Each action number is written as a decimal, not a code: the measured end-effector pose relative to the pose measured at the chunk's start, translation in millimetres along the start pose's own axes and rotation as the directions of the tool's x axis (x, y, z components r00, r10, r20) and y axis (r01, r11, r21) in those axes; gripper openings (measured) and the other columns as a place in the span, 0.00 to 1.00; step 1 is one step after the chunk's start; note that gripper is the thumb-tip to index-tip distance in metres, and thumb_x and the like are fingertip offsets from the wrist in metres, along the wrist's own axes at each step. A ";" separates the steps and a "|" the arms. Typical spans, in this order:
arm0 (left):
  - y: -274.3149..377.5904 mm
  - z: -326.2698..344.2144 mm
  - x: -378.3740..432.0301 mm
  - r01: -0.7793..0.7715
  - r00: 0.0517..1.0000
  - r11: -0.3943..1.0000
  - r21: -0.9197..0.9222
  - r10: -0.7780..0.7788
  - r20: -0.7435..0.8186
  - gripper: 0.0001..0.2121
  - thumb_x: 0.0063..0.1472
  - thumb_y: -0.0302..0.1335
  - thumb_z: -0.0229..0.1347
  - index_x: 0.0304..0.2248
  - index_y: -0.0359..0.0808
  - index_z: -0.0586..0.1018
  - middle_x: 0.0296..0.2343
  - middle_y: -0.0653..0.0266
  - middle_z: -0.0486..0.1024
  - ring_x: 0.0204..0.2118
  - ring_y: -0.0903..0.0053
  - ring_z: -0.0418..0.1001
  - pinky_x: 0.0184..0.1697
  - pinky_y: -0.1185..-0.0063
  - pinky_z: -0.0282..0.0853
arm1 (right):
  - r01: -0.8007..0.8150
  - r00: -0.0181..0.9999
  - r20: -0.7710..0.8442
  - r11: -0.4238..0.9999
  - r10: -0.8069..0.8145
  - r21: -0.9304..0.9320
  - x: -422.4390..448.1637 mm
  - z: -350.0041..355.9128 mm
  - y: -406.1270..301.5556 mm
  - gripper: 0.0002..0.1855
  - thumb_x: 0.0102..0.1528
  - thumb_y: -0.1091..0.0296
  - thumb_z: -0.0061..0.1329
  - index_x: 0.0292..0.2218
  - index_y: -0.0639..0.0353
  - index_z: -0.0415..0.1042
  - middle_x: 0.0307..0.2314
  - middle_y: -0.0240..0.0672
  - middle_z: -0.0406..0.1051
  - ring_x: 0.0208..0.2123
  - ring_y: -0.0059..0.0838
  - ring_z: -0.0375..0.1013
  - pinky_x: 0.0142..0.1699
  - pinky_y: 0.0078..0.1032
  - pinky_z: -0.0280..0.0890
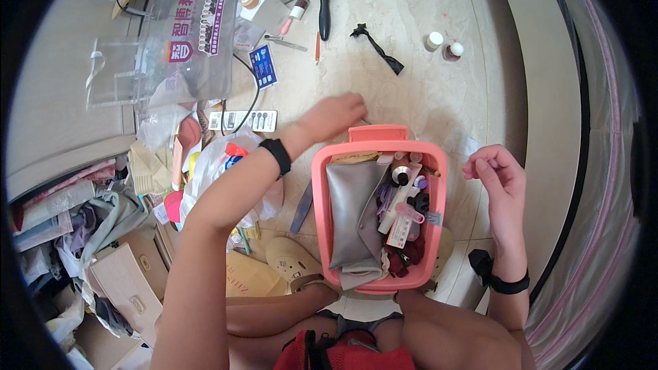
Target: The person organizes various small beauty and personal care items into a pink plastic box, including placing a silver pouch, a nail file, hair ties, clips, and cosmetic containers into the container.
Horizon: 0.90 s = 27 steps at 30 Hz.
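Note:
A pink plastic basket (379,145) stands before me, filled with a silver pouch (354,210), a small box, tubes, bottles and a pink hair clip (409,213). Beyond its far left corner is my left hand (345,110), blurred and palm down near the floor; something thin shows by its fingers, and I cannot tell whether it is held. To the basket's right my right hand (493,169) is raised with fingers curled and thumb near the fingertips; whether it grips anything small is unclear. A translucent scrap (465,145) lies on the floor near its fingertips.
A round hairbrush (324,2), a black twisted wrapper (378,49) and small bottles (453,51) lie on the floor ahead. Left are a clear plastic case (205,72), a pump bottle (264,10), a white plastic bag (205,185) and open clothes storage. A cabinet panel runs along the right.

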State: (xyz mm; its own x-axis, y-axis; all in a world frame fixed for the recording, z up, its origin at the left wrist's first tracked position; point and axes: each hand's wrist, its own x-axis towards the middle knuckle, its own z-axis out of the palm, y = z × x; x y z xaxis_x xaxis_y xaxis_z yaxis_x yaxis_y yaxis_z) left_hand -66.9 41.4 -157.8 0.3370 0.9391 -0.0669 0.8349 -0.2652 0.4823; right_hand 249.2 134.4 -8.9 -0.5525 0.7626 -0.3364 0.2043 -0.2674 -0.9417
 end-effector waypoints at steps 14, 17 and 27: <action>-121.6 -73.0 -26.8 0.697 0.670 0.649 0.305 -0.437 -0.601 0.10 0.56 0.25 0.50 0.39 0.42 0.74 0.32 0.63 0.73 0.34 0.65 0.73 0.34 0.69 0.71 | -0.035 0.999 -0.016 0.999 0.035 -0.005 3.6 -2.5 5.8 0.05 0.59 0.74 0.44 0.34 0.65 0.70 0.27 0.30 0.71 0.31 0.18 0.69 0.40 0.17 0.63; -127.1 -67.7 -22.3 0.658 0.723 0.631 0.411 -0.376 -0.580 0.10 0.55 0.25 0.51 0.38 0.40 0.74 0.31 0.63 0.74 0.35 0.66 0.74 0.35 0.70 0.72 | -0.038 0.999 -0.028 0.999 0.038 -0.006 4.0 -4.9 6.3 0.05 0.59 0.74 0.44 0.34 0.65 0.70 0.27 0.30 0.71 0.31 0.18 0.70 0.40 0.17 0.63; -144.3 -65.6 -29.4 0.623 0.782 0.586 0.517 -0.477 -0.401 0.08 0.54 0.22 0.51 0.35 0.37 0.75 0.31 0.59 0.75 0.37 0.67 0.74 0.36 0.72 0.73 | -0.039 0.999 -0.036 0.999 0.038 -0.025 6.6 -9.1 7.3 0.05 0.59 0.74 0.44 0.33 0.65 0.69 0.26 0.30 0.70 0.30 0.18 0.68 0.39 0.17 0.62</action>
State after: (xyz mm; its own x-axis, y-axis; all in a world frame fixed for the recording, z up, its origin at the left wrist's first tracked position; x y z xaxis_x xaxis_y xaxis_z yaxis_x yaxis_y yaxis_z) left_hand -225.8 66.3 -168.1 -0.3094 0.9485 0.0675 0.9248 0.3167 -0.2108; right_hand 254.4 142.8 -17.9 -0.5149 0.7726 -0.3714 0.2461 -0.2819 -0.9274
